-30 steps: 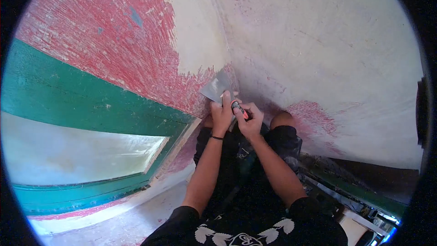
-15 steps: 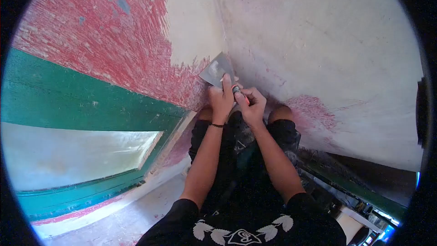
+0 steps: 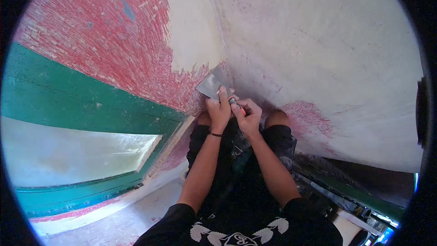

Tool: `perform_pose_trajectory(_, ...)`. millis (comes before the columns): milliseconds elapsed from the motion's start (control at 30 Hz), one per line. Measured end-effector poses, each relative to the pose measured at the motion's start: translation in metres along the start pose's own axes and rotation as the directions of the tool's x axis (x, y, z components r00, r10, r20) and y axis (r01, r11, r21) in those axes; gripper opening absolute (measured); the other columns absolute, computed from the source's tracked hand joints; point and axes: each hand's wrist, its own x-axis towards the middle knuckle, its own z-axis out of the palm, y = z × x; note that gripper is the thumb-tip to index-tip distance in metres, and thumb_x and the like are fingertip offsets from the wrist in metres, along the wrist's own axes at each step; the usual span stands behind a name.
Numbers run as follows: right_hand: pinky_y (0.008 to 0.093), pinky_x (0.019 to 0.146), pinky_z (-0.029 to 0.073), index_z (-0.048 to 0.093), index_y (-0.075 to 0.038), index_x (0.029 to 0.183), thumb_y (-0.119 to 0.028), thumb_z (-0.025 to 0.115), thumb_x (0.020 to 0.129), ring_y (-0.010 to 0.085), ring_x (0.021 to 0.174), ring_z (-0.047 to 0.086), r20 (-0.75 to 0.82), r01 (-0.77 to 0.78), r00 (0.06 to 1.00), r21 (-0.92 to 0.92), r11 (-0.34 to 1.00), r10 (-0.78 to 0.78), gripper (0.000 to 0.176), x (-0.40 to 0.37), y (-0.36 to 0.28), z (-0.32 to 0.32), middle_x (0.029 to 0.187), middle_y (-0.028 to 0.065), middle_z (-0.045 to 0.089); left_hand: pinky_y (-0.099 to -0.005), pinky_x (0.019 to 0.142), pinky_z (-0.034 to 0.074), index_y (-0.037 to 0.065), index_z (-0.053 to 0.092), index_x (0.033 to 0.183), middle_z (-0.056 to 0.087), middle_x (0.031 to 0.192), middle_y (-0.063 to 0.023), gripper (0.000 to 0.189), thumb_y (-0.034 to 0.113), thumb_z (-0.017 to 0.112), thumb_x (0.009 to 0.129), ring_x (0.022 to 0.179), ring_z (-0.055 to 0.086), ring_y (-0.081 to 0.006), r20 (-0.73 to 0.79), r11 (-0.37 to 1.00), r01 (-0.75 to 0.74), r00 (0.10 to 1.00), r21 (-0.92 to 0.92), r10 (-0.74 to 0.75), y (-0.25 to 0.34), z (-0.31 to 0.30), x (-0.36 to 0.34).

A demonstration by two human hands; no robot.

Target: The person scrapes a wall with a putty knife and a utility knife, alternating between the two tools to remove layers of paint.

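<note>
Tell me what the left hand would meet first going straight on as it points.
Probably the scraper blade, which the left hand overlaps with one finger in this view; beyond it, likely the wall corner, though depth is unclear here.

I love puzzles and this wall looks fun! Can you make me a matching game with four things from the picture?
Things:
1. Scraper blade
2. Left hand
3. Right hand
4. Frame on the picture's left side

Clues:
A. Has a dark band at its wrist
B. Green
C. Closed around a reddish handle
D. Flat and grey

Right pairs: 1-D, 2-A, 3-C, 4-B
</note>
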Motion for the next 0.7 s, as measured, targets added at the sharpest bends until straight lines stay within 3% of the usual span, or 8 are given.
perform_pose_trajectory(167, 0.0240, 0.071, 0.050, 0.065, 0.003, 0.095, -0.005, 0.070, 0.091, 0.0084, 0.077, 0.061, -0.015, -0.095, 0.995, -0.024, 0.995, 0.095, 0.010, 0.013, 0.011, -0.003, 0.090, 0.0052, 0.068, -0.0310, 0.060, 0.052, -0.006, 0.067, 0.085, 0.070, 0.070, -0.0097, 0.045, 0.029, 0.048, 0.104, 0.063, 0.066, -0.0157, 0.030, 0.999, -0.019, 0.999, 0.028, 0.019, -0.001, 0.002, 0.008)
perform_pose_trajectory(300, 0.0244, 0.073, 0.050, 0.065, 0.003, 0.096, -0.005, 0.068, 0.092, 0.0084, 0.080, 0.061, -0.023, 0.035, 0.999, 0.038, 0.999, -0.034, 0.009, -0.002, 0.002, 0.005, 0.091, 0.0049, 0.069, -0.0311, 0.060, 0.051, -0.006, 0.068, 0.085, 0.070, 0.071, -0.0091, 0.048, 0.032, 0.047, 0.105, 0.064, 0.066, -0.0154, 0.015, 1.000, -0.002, 1.000, 0.017, 0.002, 0.003, -0.003, -0.004)
perform_pose_trajectory(500, 0.0249, 0.069, 0.049, 0.067, 0.001, 0.091, -0.010, 0.073, 0.089, 0.0059, 0.077, 0.059, -0.011, -0.138, 0.990, 0.049, 0.989, 0.139, 0.012, 0.015, 0.001, -0.003, 0.085, 0.0027, 0.068, -0.0307, 0.059, 0.050, -0.006, 0.068, 0.086, 0.069, 0.070, -0.0090, 0.048, 0.032, 0.047, 0.105, 0.065, 0.066, -0.0151, 0.020, 0.999, -0.008, 1.000, 0.049, 0.007, 0.006, 0.005, 0.004)
perform_pose_trajectory(600, 0.0251, 0.075, 0.051, 0.066, 0.002, 0.090, -0.003, 0.069, 0.091, 0.0085, 0.084, 0.063, 0.019, -0.084, 0.996, -0.031, 0.996, 0.084, 0.006, 0.000, 0.005, -0.004, 0.094, 0.0062, 0.069, -0.0307, 0.059, 0.050, -0.007, 0.067, 0.086, 0.069, 0.070, -0.0097, 0.047, 0.031, 0.047, 0.105, 0.064, 0.065, -0.0154, 0.013, 0.999, -0.030, 0.999, 0.012, 0.030, 0.011, 0.003, -0.005)
perform_pose_trajectory(700, 0.0248, 0.074, 0.051, 0.065, 0.003, 0.091, -0.004, 0.069, 0.091, 0.0081, 0.083, 0.063, 0.056, -0.143, 0.989, 0.086, 0.986, 0.139, 0.008, -0.002, 0.006, -0.003, 0.092, 0.0064, 0.069, -0.0312, 0.059, 0.051, -0.008, 0.066, 0.088, 0.069, 0.074, -0.0108, 0.045, 0.029, 0.047, 0.105, 0.065, 0.065, -0.0163, 0.021, 0.998, 0.013, 1.000, -0.053, -0.012, -0.008, -0.007, -0.005)
